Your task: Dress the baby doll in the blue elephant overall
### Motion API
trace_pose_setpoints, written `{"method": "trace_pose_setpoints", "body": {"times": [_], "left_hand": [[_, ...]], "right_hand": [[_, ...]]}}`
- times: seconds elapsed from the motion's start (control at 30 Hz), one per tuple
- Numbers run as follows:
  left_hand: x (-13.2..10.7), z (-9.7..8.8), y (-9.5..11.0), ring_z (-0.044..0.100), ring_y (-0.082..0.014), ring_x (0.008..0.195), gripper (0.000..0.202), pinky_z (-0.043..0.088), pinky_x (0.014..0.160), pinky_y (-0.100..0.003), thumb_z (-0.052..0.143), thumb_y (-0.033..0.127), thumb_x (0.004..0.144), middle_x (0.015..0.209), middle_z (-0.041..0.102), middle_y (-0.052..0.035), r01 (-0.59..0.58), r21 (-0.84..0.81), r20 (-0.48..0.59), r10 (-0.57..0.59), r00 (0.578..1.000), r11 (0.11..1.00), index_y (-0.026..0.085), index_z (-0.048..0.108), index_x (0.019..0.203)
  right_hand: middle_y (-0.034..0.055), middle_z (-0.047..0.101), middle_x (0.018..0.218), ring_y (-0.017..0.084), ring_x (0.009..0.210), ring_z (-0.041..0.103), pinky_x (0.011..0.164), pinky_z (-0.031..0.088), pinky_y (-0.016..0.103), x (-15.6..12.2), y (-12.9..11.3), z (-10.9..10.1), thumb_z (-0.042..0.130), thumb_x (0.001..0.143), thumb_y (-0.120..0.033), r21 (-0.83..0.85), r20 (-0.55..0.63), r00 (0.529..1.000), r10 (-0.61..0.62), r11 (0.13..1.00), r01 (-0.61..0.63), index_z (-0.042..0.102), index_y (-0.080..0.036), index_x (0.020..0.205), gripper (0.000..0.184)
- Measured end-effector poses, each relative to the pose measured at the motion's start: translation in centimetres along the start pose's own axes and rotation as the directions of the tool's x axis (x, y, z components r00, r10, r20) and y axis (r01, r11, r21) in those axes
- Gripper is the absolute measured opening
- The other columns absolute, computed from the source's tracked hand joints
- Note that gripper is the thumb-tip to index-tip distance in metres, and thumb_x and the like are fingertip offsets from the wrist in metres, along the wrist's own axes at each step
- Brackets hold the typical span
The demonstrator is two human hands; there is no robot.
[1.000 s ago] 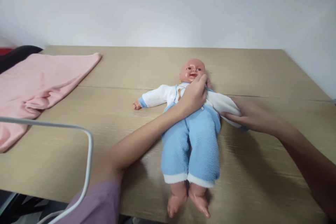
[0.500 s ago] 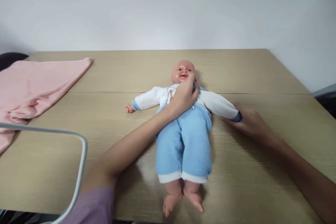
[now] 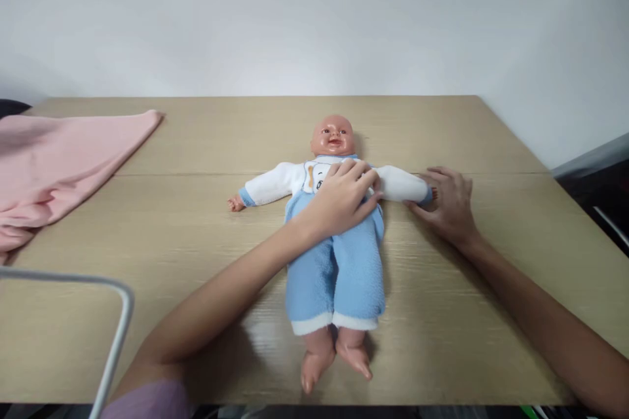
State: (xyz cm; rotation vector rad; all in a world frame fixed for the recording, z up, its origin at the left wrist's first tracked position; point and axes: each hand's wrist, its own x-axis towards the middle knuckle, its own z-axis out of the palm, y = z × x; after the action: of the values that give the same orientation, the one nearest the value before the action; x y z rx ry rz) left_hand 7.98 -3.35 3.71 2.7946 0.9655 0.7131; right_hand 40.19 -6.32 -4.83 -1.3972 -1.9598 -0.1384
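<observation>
A baby doll [image 3: 334,275] lies on its back on the table, with its head toward the wall and its arms stretched out sideways. It wears a white top with light blue cuffs and fluffy light blue trousers; its feet are bare. My left hand [image 3: 346,195] rests across the chest near the shoulder on the right, fingers slightly apart, covering part of the printed front. Around the cuff of the right-side sleeve [image 3: 401,184] is my right hand [image 3: 449,206], its thumb below and its fingers above, spread apart. The doll's small hand partly shows there.
A pink cloth [image 3: 73,157] lies spread at the left of the wooden table [image 3: 211,137]. A white bent tube [image 3: 120,321] crosses the lower left corner. Behind the table is a pale wall [image 3: 314,19]. Dark objects stand beyond the table's right edge.
My left hand has moved down from the doll's neck and shoulder to its chest. My right hand has loosened around the cuff, and the doll's fingers now show. The view has shifted slightly.
</observation>
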Motion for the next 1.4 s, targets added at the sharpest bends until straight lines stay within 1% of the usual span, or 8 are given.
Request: {"method": "trace_pose_setpoints", "body": {"times": [0.1, 0.2, 0.37, 0.6, 0.7, 0.83, 1.07, 1.4], "left_hand": [[-1.0, 0.1, 0.4, 0.061, -0.0351, 0.122, 0.031, 0.047, 0.111, -0.053, 0.047, 0.039, 0.120, 0.130, 0.074, -0.0147, 0.000, -0.006, 0.068, 0.000, 0.998, 1.000, 0.018, 0.070, 0.124], [-1.1, 0.5, 0.2, 0.060, -0.0352, 0.123, 0.029, 0.046, 0.113, -0.053, 0.052, 0.039, 0.118, 0.129, 0.074, -0.0145, 0.040, -0.028, 0.093, -0.037, 0.995, 0.999, 0.017, 0.070, 0.125], [-0.9, 1.0, -0.1, 0.059, -0.0358, 0.124, 0.029, 0.046, 0.115, -0.054, 0.054, 0.042, 0.118, 0.127, 0.076, -0.0135, 0.075, -0.061, 0.087, -0.070, 0.994, 0.995, 0.018, 0.070, 0.122], [-1.2, 1.6, -0.7, 0.063, -0.0328, 0.117, 0.018, 0.049, 0.109, -0.052, 0.056, 0.037, 0.115, 0.111, 0.076, -0.0096, 0.124, -0.216, 0.006, -0.126, 0.992, 0.968, 0.023, 0.066, 0.115], [-1.3, 1.9, -1.1, 0.064, -0.0318, 0.115, 0.015, 0.049, 0.107, -0.050, 0.059, 0.031, 0.111, 0.113, 0.076, -0.0097, 0.118, -0.271, -0.029, -0.131, 0.991, 0.955, 0.022, 0.064, 0.121], [-1.2, 2.0, -1.3, 0.065, -0.0314, 0.113, 0.018, 0.051, 0.105, -0.049, 0.057, 0.021, 0.104, 0.114, 0.074, -0.0104, 0.127, -0.265, -0.047, -0.145, 0.988, 0.956, 0.022, 0.062, 0.121], [-1.0, 1.3, -0.9, 0.065, -0.0324, 0.120, 0.033, 0.052, 0.110, -0.051, 0.050, 0.007, 0.094, 0.127, 0.072, -0.0140, 0.118, -0.214, 0.008, -0.119, 0.993, 0.970, 0.021, 0.064, 0.120], [1.8, 0.5, 1.0, 0.062, -0.0349, 0.124, 0.024, 0.051, 0.113, -0.051, 0.052, 0.025, 0.110, 0.136, 0.072, -0.0155, 0.067, -0.073, 0.068, -0.062, 0.996, 0.995, 0.020, 0.067, 0.128]], "right_hand": [[0.0171, 0.075, 0.144, 0.043, 0.135, 0.070, 0.117, 0.049, 0.062, -0.3, -3.7, 0.2, 0.077, 0.104, -0.036, 0.047, -0.030, 0.988, -0.154, 0.987, 0.156, 0.067, -0.026, 0.142, 0.041], [0.0131, 0.079, 0.124, 0.036, 0.119, 0.073, 0.108, 0.055, 0.055, -0.3, -7.2, 1.4, 0.064, 0.111, -0.030, 0.270, 0.152, 0.961, -0.229, 0.945, 0.183, 0.069, -0.026, 0.128, 0.019], [0.0074, 0.070, 0.096, 0.029, 0.094, 0.065, 0.089, 0.054, 0.046, 0.9, -8.9, 3.2, 0.058, 0.113, -0.040, 0.503, 0.336, 0.940, -0.054, 0.855, -0.131, 0.062, -0.025, 0.097, 0.022], [-0.0030, 0.053, 0.080, 0.020, 0.073, 0.053, 0.068, 0.047, 0.034, 2.0, -7.5, 4.5, 0.074, 0.101, -0.054, 0.708, 0.414, 0.895, 0.164, 0.560, -0.430, 0.055, -0.028, 0.095, 0.032], [-0.0047, 0.049, 0.077, 0.020, 0.066, 0.049, 0.063, 0.043, 0.034, 1.6, -7.8, 5.0, 0.072, 0.104, -0.047, 0.597, 0.272, 0.939, 0.213, 0.727, -0.338, 0.057, -0.029, 0.105, 0.024], [0.0004, 0.060, 0.089, 0.022, 0.072, 0.057, 0.075, 0.050, 0.039, 0.9, -8.2, 4.5, 0.065, 0.111, -0.034, 0.343, 0.135, 0.989, 0.058, 0.934, -0.102, 0.061, -0.027, 0.117, 0.010], [0.0109, 0.072, 0.114, 0.034, 0.108, 0.072, 0.094, 0.058, 0.046, -0.4, -6.1, 2.3, 0.064, 0.110, -0.027, 0.096, 0.129, 0.988, -0.087, 0.993, 0.075, 0.060, -0.025, 0.124, 0.014], [0.0191, 0.072, 0.136, 0.043, 0.127, 0.068, 0.114, 0.050, 0.065, 0.6, -3.0, 1.8, 0.077, 0.103, -0.040, -0.026, -0.026, 0.997, -0.066, 0.998, 0.066, 0.066, -0.025, 0.135, 0.037]]}}
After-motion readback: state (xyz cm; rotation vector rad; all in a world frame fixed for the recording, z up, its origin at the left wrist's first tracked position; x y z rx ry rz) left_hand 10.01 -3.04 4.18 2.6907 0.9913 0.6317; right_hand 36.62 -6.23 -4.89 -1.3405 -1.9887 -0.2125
